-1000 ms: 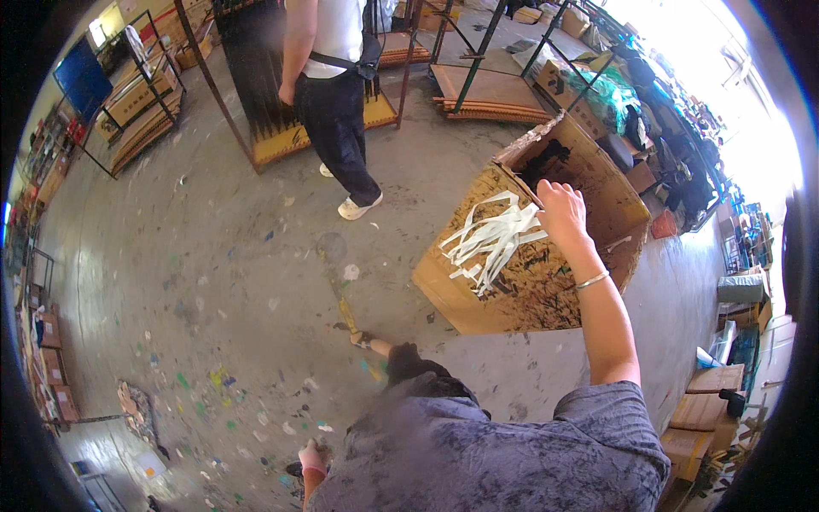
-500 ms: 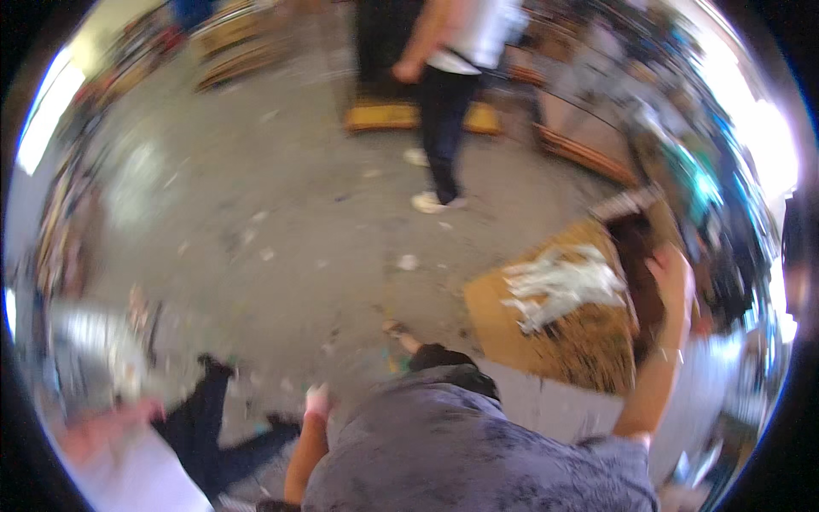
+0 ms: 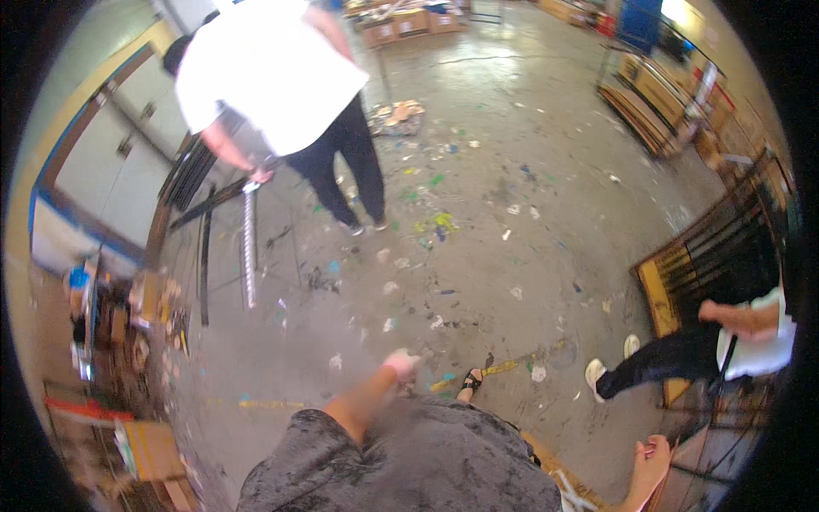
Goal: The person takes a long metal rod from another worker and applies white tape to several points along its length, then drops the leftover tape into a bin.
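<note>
Head view shows the left hand [image 3: 401, 365] swung forward and blurred above the stained concrete floor [image 3: 478, 213], its fingers loosely curled with nothing visible in them, while the right hand [image 3: 653, 452] hangs low at the right edge, fingers bent and seemingly empty, though I cannot tell for sure. Outward from there lie scattered scraps on the floor beside the sandalled foot [image 3: 468, 381], a slip or trip risk, and a co-worker in a white shirt [image 3: 273, 77] handles long dark bars [image 3: 205, 247] that could strike anyone stepping close.
</note>
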Demonstrator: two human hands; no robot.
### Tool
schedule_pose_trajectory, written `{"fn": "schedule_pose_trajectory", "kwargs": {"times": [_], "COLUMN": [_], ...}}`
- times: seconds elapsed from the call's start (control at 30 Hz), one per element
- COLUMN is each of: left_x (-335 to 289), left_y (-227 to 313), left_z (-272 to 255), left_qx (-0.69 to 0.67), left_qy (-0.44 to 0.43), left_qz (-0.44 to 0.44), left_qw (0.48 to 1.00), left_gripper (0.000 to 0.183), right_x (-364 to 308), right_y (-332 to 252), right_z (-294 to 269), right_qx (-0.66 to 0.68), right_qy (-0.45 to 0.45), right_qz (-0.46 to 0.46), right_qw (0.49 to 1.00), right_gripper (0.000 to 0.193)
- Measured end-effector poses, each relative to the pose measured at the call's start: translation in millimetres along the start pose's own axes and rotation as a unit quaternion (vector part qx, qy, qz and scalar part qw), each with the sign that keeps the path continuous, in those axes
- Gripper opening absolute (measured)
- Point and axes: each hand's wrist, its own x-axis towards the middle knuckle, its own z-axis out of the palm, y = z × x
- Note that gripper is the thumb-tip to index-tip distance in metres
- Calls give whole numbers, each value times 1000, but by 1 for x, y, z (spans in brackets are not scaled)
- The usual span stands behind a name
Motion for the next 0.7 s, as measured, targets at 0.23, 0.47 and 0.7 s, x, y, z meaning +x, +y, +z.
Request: {"fn": "schedule_pose_trajectory", "kwargs": {"times": [0.23,0.47,0.7], "left_x": [26,3,-18], "left_y": [-148,-210,-178], "left_z": [16,46,20], "left_qx": [-47,-84,-231], "left_qy": [94,195,202], "left_qz": [-97,-168,-178], "left_qw": [990,963,935], "left_gripper": [51,48,49], "right_x": [90,130,131], "right_y": [-19,-72,-106], "right_z": [67,110,134], "right_qx": [14,18,22], "right_qy": [-169,-224,-269], "right_qz": [-82,-169,-191], "right_qw": [982,960,944], "right_gripper": [29,32,30]}}
